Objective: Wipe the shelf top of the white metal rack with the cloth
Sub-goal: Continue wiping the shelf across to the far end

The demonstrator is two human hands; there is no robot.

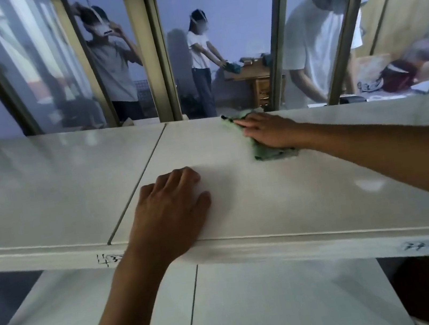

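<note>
our left hand [172, 211] lies palm down, knuckles raised a little, fingers bent at the tips and close together, thumb spread out to the right. its wrist crosses the near edge, and the bare forearm runs back down toward the lower left. our right hand [269, 131] is reached far forward, flat, palm down, with straight fingers held together and pointing left; they press down rather than curl. the right forearm is bare too and stretches in from the right side, nearly straight, rising toward the elbow. the two hands are well apart.
</note>
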